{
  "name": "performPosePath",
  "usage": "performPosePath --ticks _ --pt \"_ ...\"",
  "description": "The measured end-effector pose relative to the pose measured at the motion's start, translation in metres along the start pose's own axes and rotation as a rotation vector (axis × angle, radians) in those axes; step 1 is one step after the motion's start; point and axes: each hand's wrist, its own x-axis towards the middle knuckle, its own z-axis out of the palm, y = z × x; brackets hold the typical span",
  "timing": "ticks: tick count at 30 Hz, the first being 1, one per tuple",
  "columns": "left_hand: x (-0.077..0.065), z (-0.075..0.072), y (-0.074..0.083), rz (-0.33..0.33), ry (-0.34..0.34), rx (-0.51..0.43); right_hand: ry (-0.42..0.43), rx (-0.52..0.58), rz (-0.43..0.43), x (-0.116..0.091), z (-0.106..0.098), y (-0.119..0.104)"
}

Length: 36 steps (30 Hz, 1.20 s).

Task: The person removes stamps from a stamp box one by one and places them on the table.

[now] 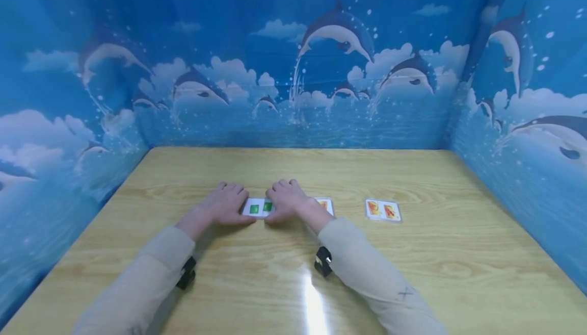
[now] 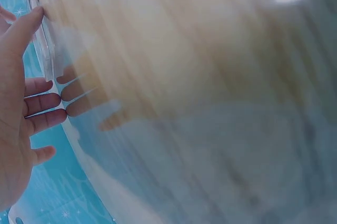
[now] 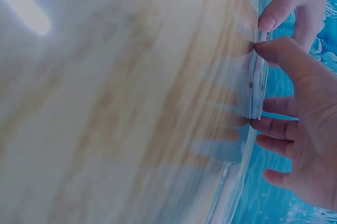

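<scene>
A clear-edged card (image 1: pixel 254 207) with small green pictures lies flat on the table between the two hands. My left hand (image 1: pixel 225 205) holds its left end, the thumb at the near edge and the fingers around the side. At the right end my right hand (image 1: pixel 286 203) grips it in the same way, covering part of the card. The right wrist view shows the card's thick transparent edge (image 3: pixel 256 84) between thumb and fingers. Only the card's near edge (image 2: pixel 46 50) appears in the left wrist view.
Just right of the right hand lies a card with orange pictures (image 1: pixel 327 204), partly hidden by the forearm. Farther right rests another orange-pictured card (image 1: pixel 383 210). The wooden table (image 1: pixel 257 284) is bordered by blue dolphin-print curtains (image 1: pixel 257 126) at the back and sides.
</scene>
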Motion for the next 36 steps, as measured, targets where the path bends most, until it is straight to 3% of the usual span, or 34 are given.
performPosePath --ticks 7,15,22,36 --pt "-0.0006 0.0002 0.0001 -0.031 -0.016 0.002 -0.008 0.015 0.0 0.0002 -0.0007 -0.0009" --pt "-0.0021 0.0015 0.0005 -0.003 -0.006 0.01 -0.009 0.068 -0.026 0.0014 0.0028 0.0013" --pt "-0.0025 0.0005 -0.001 0.017 0.005 0.017 -0.004 0.048 -0.056 0.0021 0.0019 0.0022" --pt "-0.0021 0.0005 -0.001 0.032 0.013 0.027 -0.029 0.092 -0.054 0.0021 -0.0004 0.0034"
